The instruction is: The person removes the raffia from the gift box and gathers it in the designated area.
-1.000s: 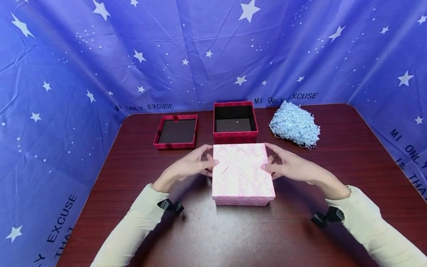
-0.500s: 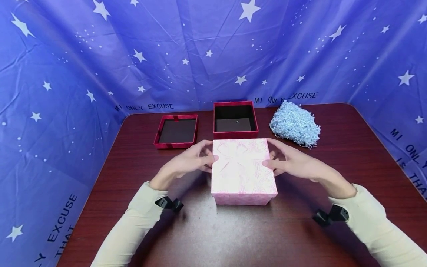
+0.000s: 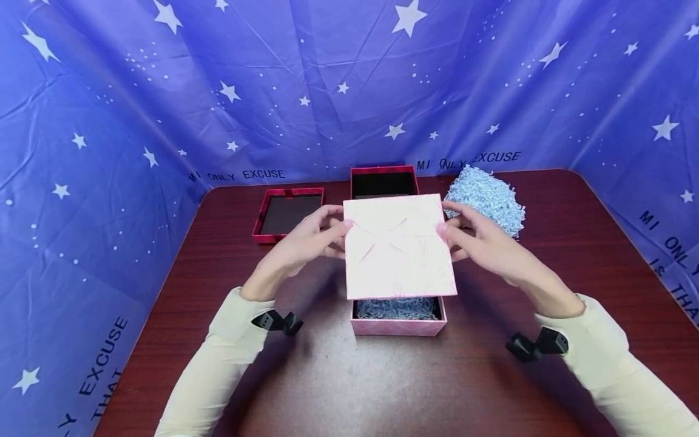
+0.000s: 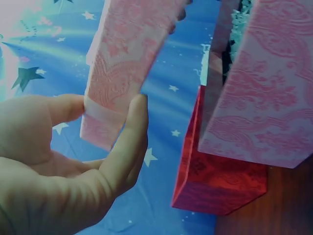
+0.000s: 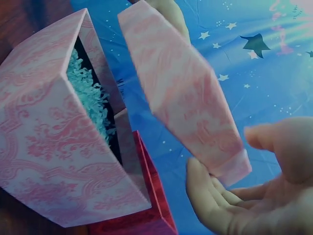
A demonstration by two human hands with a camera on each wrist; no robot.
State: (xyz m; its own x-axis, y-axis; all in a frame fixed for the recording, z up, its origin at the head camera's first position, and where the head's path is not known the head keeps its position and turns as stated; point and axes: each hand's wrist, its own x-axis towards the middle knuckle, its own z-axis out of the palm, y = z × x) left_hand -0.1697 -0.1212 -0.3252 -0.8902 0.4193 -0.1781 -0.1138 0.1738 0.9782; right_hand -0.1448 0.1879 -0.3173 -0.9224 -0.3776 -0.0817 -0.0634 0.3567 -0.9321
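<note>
Between my two hands, a pink patterned lid (image 3: 398, 255) with a ribbon bow hangs above its pink box (image 3: 398, 326). My left hand (image 3: 314, 240) pinches the lid's left side, thumb on top and fingers below, as the left wrist view also shows. On the right side, my right hand (image 3: 483, 243) grips it the same way. Light blue shredded paper (image 3: 397, 308) shows inside the box under the lid's near edge. In the right wrist view, the lid (image 5: 181, 93) is fully apart from the box (image 5: 63, 132).
Behind the pink box stands an open red box (image 3: 384, 182), partly hidden by the lid. A red lid (image 3: 289, 212) lies upturned at the back left. A heap of light blue shredded paper (image 3: 488, 197) sits at the back right. A blue star-printed cloth (image 3: 327, 79) surrounds the table (image 3: 218, 267).
Both hands have raised the pink lid off its box and carried it up and away from me. The box stayed in place, and the shredded paper inside has come into view.
</note>
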